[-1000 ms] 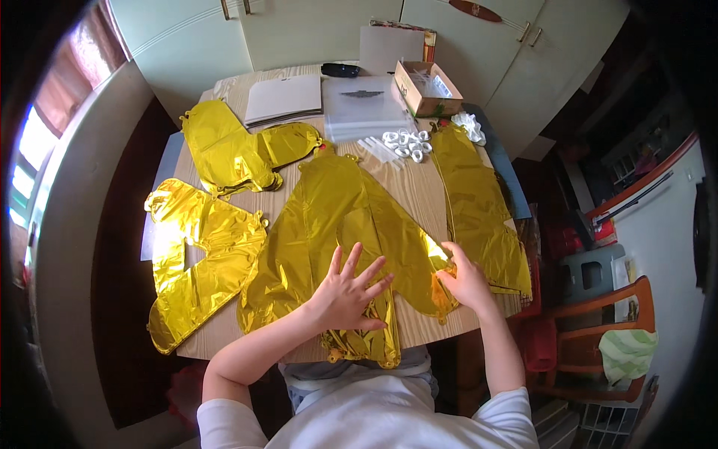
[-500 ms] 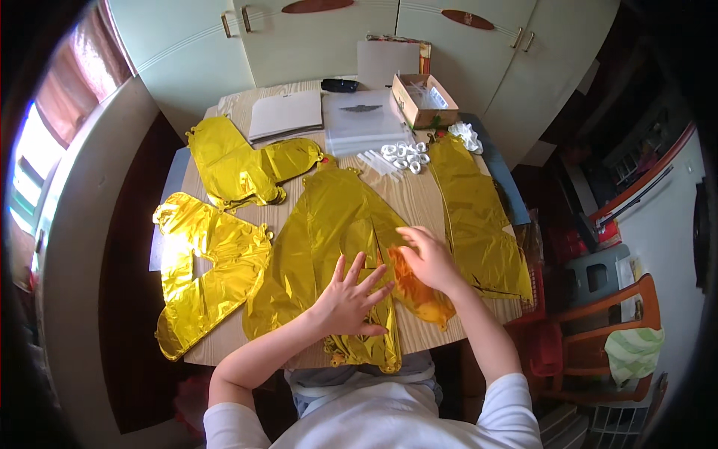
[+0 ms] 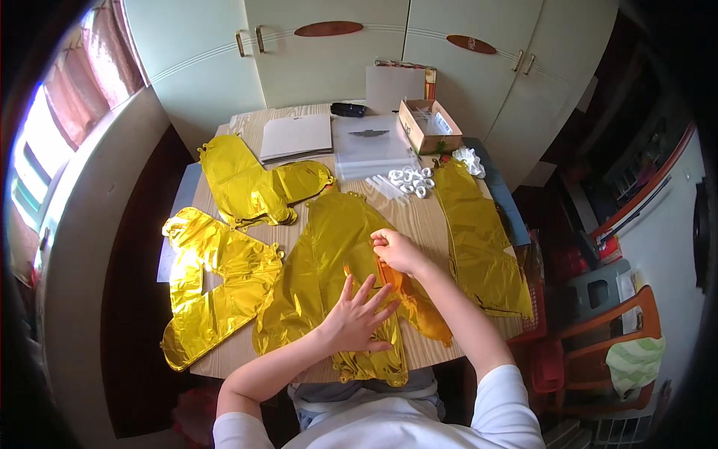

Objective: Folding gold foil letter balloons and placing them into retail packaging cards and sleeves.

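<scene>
A large flat gold foil balloon (image 3: 329, 239) lies across the middle of the table, its lower end hanging near the front edge. My left hand (image 3: 357, 318) rests over its lower middle, fingers spread and holding nothing. Just to the right, my right hand (image 3: 398, 253) has its fingers closed at the balloon's right edge, pinching the foil. Below that hand a strip of the balloon (image 3: 419, 303) is folded and looks orange in the shade.
More flat gold foil balloons lie at far left (image 3: 254, 176), near left (image 3: 213, 284) and right (image 3: 479, 232). Behind are white ribbon rolls (image 3: 411, 182), clear sticks (image 3: 385, 188), a stack of white sheets (image 3: 297, 138), a wooden box (image 3: 431, 138) and a black object (image 3: 348, 110).
My right hand has moved left and slightly forward, and its fingers have closed on the foil edge. My left hand stays spread. The whole view has shifted slightly.
</scene>
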Tool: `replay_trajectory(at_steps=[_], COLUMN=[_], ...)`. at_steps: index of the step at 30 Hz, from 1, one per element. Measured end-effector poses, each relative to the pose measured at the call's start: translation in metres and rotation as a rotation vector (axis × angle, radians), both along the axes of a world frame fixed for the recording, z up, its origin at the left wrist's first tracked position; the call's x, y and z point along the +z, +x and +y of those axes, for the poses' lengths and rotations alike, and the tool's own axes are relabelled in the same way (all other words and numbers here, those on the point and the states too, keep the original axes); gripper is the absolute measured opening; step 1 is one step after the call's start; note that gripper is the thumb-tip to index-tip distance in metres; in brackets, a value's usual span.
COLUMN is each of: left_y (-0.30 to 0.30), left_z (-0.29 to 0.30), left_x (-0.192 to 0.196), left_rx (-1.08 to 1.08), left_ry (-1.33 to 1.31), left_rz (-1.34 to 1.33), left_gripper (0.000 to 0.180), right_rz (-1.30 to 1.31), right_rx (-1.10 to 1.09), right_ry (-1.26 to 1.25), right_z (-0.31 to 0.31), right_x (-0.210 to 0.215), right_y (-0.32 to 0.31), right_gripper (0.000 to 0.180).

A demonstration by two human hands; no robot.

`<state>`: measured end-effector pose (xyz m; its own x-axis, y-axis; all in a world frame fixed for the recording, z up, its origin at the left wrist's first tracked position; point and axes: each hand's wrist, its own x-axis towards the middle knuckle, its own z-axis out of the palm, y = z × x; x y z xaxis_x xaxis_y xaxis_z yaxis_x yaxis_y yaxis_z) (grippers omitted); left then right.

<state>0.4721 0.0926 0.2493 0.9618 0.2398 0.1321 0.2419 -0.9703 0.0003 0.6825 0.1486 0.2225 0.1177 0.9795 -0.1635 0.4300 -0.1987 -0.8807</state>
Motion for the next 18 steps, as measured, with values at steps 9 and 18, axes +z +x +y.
replay_trajectory(at_steps=[9, 18], left_y=[0.0, -0.001], left_z=[0.001, 0.004], left_x=[-0.002, -0.007], left_rx=[0.011, -0.002], left_ry=[-0.028, -0.062], left_rz=[-0.001, -0.028], left_gripper=[0.087, 0.087], right_rz=[0.058, -0.726], right_rx=[0.063, 0.0], right_ry=[0.009, 0.016], right_z=[-0.003, -0.13], right_x=[-0.003, 0.045], right_y=[0.0, 0.043], right_gripper=[0.041, 0.061])
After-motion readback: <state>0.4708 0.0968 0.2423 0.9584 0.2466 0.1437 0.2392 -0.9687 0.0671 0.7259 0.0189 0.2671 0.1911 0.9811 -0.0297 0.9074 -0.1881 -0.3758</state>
